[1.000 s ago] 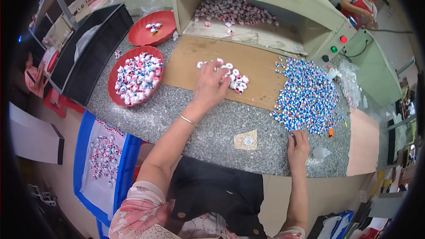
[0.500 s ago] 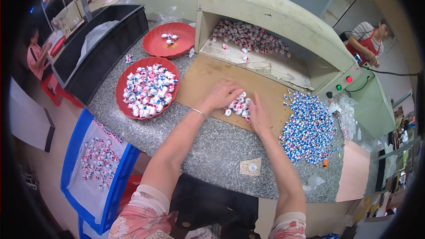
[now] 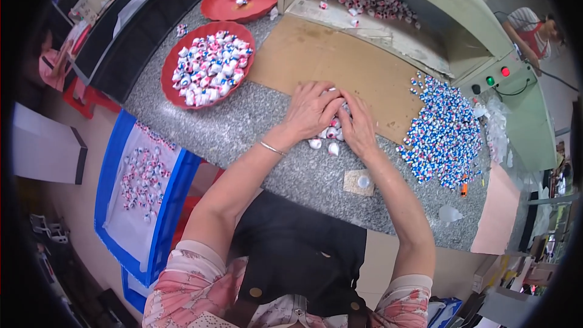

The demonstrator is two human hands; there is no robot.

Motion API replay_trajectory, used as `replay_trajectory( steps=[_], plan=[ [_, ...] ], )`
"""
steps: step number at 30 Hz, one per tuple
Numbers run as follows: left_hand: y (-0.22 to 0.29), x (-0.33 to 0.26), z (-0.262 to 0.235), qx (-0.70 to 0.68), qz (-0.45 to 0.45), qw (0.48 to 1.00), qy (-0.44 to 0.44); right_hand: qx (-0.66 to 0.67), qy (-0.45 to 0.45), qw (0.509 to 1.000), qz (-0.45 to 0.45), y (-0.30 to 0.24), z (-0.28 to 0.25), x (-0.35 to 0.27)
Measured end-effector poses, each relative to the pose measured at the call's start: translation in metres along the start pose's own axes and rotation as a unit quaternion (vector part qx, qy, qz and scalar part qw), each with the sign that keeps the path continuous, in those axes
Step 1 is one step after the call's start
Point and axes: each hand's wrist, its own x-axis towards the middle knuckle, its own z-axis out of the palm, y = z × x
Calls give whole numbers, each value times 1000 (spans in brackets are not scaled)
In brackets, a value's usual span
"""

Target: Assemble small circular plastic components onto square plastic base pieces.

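Observation:
My left hand [image 3: 313, 110] and my right hand [image 3: 359, 126] meet at the near edge of a brown board, fingers curved and thumbs close together. Between and under them is a small heap of rounded white pieces with pink marks [image 3: 333, 132], partly hidden by the fingers. A few of these pieces lie loose on the speckled grey worktop [image 3: 285, 173] just below my hands. To the left, a red scalloped bowl [image 3: 167, 79] is full of white pieces with blue and pink marks. On the right spreads a large pile of small blue-and-white pieces [image 3: 443, 133].
Behind the brown board [image 3: 328, 51], a pale open-fronted housing [image 3: 467, 9] contains many white-and-pink pieces. A second red bowl [image 3: 212, 6] holds several pieces. A blue tray [image 3: 112, 164] stands lower left, a black bin [image 3: 133, 42] upper left. Other people sit or stand beyond.
My hands have come together around the white-and-pink pieces and drawn them nearer, to the board's front edge. The view has shifted, so the surroundings appear higher.

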Motion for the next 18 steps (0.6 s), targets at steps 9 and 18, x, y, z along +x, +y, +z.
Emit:
replay_trajectory(
  steps=[9, 18],
  plan=[
    [11, -29, -9, 29, 12, 989, 145, -93, -10, 995, -30, -17, -39, -32],
    [68, -134, -59, -18, 215, 939, -267, -73, 118, 985, 103, -91, -98, -213]
  ],
)
